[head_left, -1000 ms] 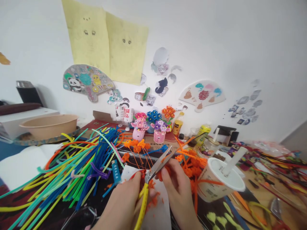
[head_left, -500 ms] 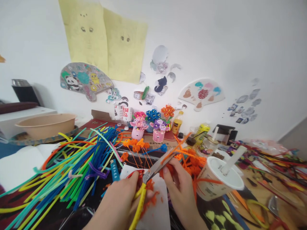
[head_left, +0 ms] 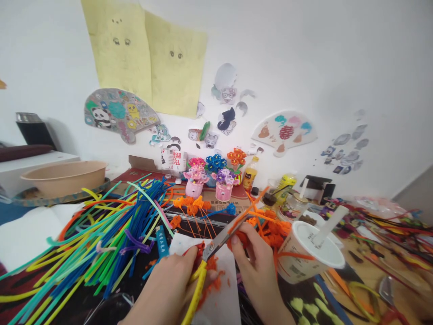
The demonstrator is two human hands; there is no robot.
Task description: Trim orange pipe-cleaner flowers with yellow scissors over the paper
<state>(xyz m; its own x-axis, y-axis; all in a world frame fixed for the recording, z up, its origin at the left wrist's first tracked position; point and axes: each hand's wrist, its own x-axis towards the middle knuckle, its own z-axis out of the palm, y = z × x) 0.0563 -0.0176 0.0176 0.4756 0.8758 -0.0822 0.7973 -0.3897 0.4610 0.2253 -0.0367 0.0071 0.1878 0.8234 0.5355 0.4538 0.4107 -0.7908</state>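
My left hand (head_left: 171, 282) is closed around the handles of a pair of scissors (head_left: 199, 291) with yellow and red grips. Their metal blades point up and to the right, toward an orange pipe cleaner (head_left: 251, 207). Pinched in my right hand (head_left: 257, 266) is this fuzzy orange stem, with a curled orange part partly hidden behind the thumb and fingers. The blade tips lie along the stem just above my right fingers; whether they touch it I cannot tell. Under the hands is a white sheet of paper (head_left: 227, 295) strewn with orange fuzz clippings (head_left: 212, 282).
Loose blue, green and yellow pipe cleaners (head_left: 118, 239) heap at the left. Behind stand pipe-cleaner flowers in pink pots (head_left: 223, 192). Orange fuzzy pieces (head_left: 275, 230) lie beside a lidded paper cup (head_left: 299, 259) at the right. A second pair of scissors (head_left: 385, 291) lies farther right.
The scissor blades look slightly closer together. My right hand has shifted a little to the right; the left has barely moved.
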